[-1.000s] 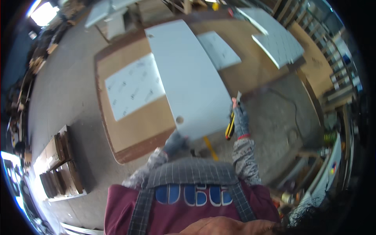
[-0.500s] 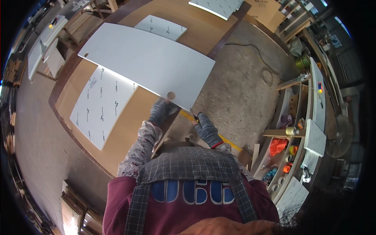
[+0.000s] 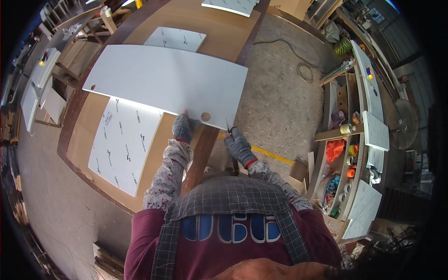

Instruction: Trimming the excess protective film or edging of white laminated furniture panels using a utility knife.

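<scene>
A long white panel (image 3: 163,77) with a round hole near each end of its near edge lies across the bench, its right end jutting out over the floor. My left hand (image 3: 183,127), in a grey glove, grips the panel's near edge left of the right-hand hole, a bare fingertip on top. My gloved right hand (image 3: 239,145) is closed round a slim knife (image 3: 228,125), its handle mostly hidden. The blade points up at the panel's near right corner; whether it touches cannot be told. Partly under the long panel is a film-covered white panel (image 3: 123,144) with printed marks.
The bench (image 3: 79,133) has a brown board top and dark edge. Smaller white panels (image 3: 177,38) lie farther back. At right stands a shelf unit (image 3: 343,134) with tape rolls and an orange bag (image 3: 334,149). A cable (image 3: 298,56) lies on the concrete floor.
My left hand has moved left along the panel's edge, away from the hole, and now grips it. My right hand has stayed near the corner, its blade now pointing more upright. The view has shifted.
</scene>
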Demonstrator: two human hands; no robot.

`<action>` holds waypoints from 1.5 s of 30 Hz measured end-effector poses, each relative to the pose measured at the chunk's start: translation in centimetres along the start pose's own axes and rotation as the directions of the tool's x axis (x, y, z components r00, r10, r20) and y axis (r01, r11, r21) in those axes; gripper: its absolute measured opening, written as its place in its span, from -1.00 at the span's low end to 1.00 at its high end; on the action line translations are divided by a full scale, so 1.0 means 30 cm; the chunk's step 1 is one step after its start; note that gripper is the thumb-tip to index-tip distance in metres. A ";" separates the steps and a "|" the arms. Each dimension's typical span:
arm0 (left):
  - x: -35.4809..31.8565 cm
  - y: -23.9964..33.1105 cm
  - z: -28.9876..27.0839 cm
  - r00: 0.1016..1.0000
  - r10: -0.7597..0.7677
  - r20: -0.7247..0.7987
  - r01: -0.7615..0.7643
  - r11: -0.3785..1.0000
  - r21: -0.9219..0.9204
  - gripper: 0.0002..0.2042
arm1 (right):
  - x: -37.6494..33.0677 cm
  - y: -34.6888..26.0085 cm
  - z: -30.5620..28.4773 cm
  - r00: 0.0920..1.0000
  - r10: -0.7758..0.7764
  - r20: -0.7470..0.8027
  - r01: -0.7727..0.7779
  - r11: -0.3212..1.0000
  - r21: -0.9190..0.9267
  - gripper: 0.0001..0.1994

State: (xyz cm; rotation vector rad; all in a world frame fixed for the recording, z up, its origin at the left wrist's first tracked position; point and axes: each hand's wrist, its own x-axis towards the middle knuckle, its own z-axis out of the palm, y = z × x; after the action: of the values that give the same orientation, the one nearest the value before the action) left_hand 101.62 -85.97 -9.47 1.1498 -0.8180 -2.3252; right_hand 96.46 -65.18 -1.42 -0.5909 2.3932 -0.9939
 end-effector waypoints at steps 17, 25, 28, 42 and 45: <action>-0.030 -0.085 0.369 0.950 -0.216 0.225 0.262 0.943 -0.203 -0.66 | 0.409 0.203 -0.269 0.982 0.051 -0.181 -0.050 0.999 0.010 -0.59; 0.201 -0.014 0.377 0.921 -0.277 0.273 0.284 0.959 0.014 -0.51 | 0.508 0.093 -0.149 0.970 -0.204 -0.134 0.217 0.972 0.095 -0.59; 0.176 0.022 0.403 0.893 -0.326 0.310 0.348 0.938 -0.014 -0.47 | 0.561 0.023 -0.107 0.979 -0.198 -0.054 0.185 0.967 -0.176 -0.61; 0.153 0.027 0.258 0.981 -0.070 0.182 0.099 0.984 -0.150 -0.51 | 0.607 0.050 -0.171 0.979 -0.182 -0.087 0.155 0.955 -0.255 -0.64; 0.136 0.030 0.286 0.994 -0.070 0.080 0.082 0.985 -0.153 -0.51 | 0.645 0.105 -0.276 0.994 -0.071 -0.089 0.054 0.983 -0.174 -0.62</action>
State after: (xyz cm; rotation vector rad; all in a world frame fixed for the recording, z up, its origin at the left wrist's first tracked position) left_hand 92.41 -86.30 -7.03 1.0501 -0.6138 -2.4587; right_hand 75.72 -69.41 -3.66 -0.6987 2.5772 -0.8646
